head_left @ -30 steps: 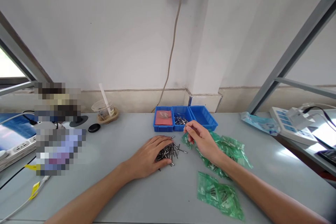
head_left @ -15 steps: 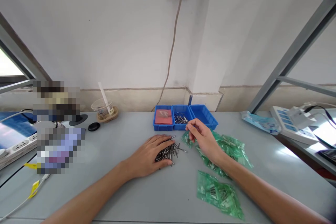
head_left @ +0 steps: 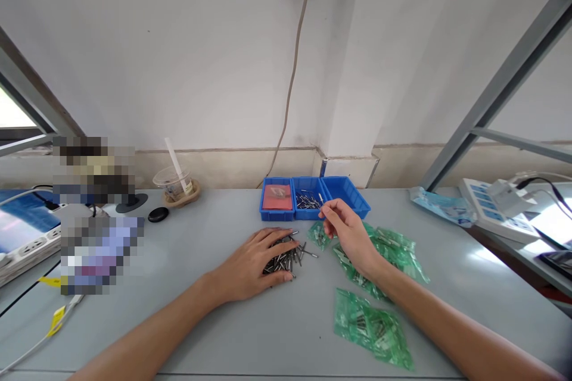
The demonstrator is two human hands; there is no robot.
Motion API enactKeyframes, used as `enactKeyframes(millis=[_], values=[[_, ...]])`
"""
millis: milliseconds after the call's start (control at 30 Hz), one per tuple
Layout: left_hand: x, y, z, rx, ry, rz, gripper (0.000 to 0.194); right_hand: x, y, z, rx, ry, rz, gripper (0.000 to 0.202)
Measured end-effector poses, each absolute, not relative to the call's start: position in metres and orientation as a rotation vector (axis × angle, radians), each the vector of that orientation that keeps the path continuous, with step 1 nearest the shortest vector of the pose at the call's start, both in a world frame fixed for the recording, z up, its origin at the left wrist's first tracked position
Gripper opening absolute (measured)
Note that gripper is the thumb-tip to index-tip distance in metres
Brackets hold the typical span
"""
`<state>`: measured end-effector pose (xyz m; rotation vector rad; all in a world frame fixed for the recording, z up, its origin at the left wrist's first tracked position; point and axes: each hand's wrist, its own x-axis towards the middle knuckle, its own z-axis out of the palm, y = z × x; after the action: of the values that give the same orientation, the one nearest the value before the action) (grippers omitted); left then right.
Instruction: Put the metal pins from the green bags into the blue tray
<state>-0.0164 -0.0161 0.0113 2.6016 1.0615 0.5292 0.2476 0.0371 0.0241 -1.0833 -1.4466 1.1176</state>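
Note:
My left hand (head_left: 259, 262) lies over a heap of small metal pins (head_left: 285, 261), its fingers spread and touching them. Part of the heap is hidden under the palm. Thumb and fingers of my right hand (head_left: 346, 229) are pinched on a small metal pin (head_left: 320, 197), whose bright tip sticks up. Just behind that hand stands a blue bin (head_left: 307, 215) with more loose pins in it. Green plastic bags (head_left: 397, 250) holding metal parts lie under and beside my right wrist. A smaller green bag (head_left: 318, 234) rests left of the right hand.
Another blue bin (head_left: 277, 215) holds a pink packet, and a third (head_left: 351, 193) is at its right. One more green bag (head_left: 373, 327) lies nearer me. A plastic cup (head_left: 172, 178), a black round lid (head_left: 158, 214) and power strips (head_left: 496, 208) stand about the sides.
My right hand has turned slightly, and the pin in its pinch now shows upright above the fingertips. My left hand stays on the heap.

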Motion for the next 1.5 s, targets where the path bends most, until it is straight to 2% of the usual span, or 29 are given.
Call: enactKeyframes(millis=[200, 567, 967, 1100, 1267, 1500], values=[[-0.016, -0.018, 0.014, 2.627, 1.022, 0.504, 0.060, 0.248, 0.037, 0.027, -1.101, -1.401, 1.109, 0.036], [0.001, -0.021, 0.009, 2.692, 1.045, 0.361, 0.079, 0.247, 0.040, 0.028, -1.089, -1.358, 1.094, 0.033], [0.004, -0.019, 0.009, 2.694, 0.985, 0.446, 0.080, 0.246, 0.040, 0.032, -1.094, -1.347, 1.096, 0.035], [0.003, -0.019, 0.009, 2.727, 0.986, 0.459, 0.071, 0.246, 0.038, 0.034, -1.102, -1.360, 1.099, 0.036], [0.004, -0.021, 0.010, 2.741, 0.980, 0.591, 0.048, 0.247, 0.039, 0.033, -1.083, -1.372, 1.115, 0.034], [0.004, -0.017, 0.011, 2.752, 0.952, 0.530, 0.049, 0.245, 0.041, 0.027, -1.039, -1.361, 1.141, 0.036]])
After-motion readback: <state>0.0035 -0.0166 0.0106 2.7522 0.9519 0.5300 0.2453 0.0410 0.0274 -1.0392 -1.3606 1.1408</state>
